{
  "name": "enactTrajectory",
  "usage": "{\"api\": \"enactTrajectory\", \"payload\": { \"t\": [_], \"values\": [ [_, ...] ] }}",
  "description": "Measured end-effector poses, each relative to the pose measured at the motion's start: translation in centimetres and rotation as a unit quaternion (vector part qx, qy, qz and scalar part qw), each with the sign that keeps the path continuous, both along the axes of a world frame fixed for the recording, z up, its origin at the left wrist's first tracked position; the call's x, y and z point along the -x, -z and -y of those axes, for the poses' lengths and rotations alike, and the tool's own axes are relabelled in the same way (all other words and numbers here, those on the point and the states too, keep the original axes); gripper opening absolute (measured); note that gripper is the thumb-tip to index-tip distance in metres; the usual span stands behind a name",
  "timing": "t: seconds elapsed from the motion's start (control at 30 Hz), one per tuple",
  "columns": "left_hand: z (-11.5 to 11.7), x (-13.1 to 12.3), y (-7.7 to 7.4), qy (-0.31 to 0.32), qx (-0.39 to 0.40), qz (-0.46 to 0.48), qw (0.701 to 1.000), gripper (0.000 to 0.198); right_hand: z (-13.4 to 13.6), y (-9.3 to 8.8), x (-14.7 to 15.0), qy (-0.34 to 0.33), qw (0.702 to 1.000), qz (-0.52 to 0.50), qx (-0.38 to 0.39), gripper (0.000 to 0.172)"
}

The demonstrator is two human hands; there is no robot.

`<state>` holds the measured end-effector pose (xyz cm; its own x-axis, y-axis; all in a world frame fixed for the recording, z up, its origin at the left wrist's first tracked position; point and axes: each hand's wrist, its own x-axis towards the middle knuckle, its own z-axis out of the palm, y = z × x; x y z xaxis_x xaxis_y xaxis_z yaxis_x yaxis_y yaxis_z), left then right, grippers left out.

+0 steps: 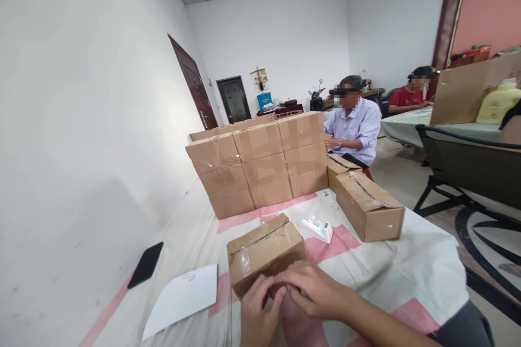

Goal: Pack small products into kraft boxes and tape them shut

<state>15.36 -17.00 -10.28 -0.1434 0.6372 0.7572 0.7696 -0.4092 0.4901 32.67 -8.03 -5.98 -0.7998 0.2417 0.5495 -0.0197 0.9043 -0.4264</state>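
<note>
Head view, our hands: both are down at the near end of the small cardboard box (264, 252), right at the bottom of the shot.
Left hand: our left hand (257, 306) has its fingers curled up against the box's near face, touching it. We can't tell whether it's really gripping anything, since the fingertips bunch together with the other hand's.
Right hand: our right hand (315, 288) comes in from the right, fingers bent and pinched in toward the left one at the box's lower edge. Looks mostly closed, but what's between the fingertips is too small to make out.
The box: sits on the table (419, 276) just in front of us, taped along the top, turned a bit askew.
Nearby stuff: a white tape dispenser (315, 227) just behind the box, a white sheet of paper (183, 297) to its left, and a black phone (145, 264) further left near the wall.
Further back: a stack of sealed boxes (260, 162) three high, plus a longer box (368, 205) lying to the right of it.
Other folks: a person in a light shirt (354, 127) sits behind the stack, and a person in a red top (409, 96) is at another table well beyond.
</note>
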Motion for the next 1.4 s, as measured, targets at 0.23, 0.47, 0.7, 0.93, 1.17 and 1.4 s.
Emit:
{"api": "enactTrajectory", "payload": {
  "t": [0.23, 0.47, 0.7, 0.93, 1.17, 1.4],
  "values": [
    [-1.4, -0.7, 3.4, 0.060, 0.081, 0.276, 0.956, 0.036, 0.4, 0.6, 0.2, -0.021, 0.998, -0.015, 0.059, 0.039],
    [-1.2, -2.2, 2.7, 0.034, 0.061, 0.347, 0.935, 0.045, 0.4, 1.2, 0.8, 0.017, 0.977, -0.001, 0.212, 0.028],
    [-0.4, -2.2, 2.6, -0.007, 0.000, 0.237, 0.971, 0.037, -1.4, 0.4, -0.5, -0.017, 0.903, 0.052, 0.426, 0.093],
    [2.0, -0.1, -1.5, -0.037, -0.074, 0.260, 0.962, 0.023, -5.4, -0.9, -3.3, 0.130, 0.955, -0.177, 0.199, 0.034],
    [2.6, 5.2, -4.1, -0.088, -0.032, 0.317, 0.944, 0.023, -6.7, 0.4, -2.4, 0.164, 0.985, -0.044, -0.018, 0.060],
    [1.5, 7.1, -4.1, -0.135, 0.068, 0.284, 0.947, 0.027, -6.0, 1.6, -1.3, 0.142, 0.990, 0.012, 0.002, 0.066]
  ]
}}
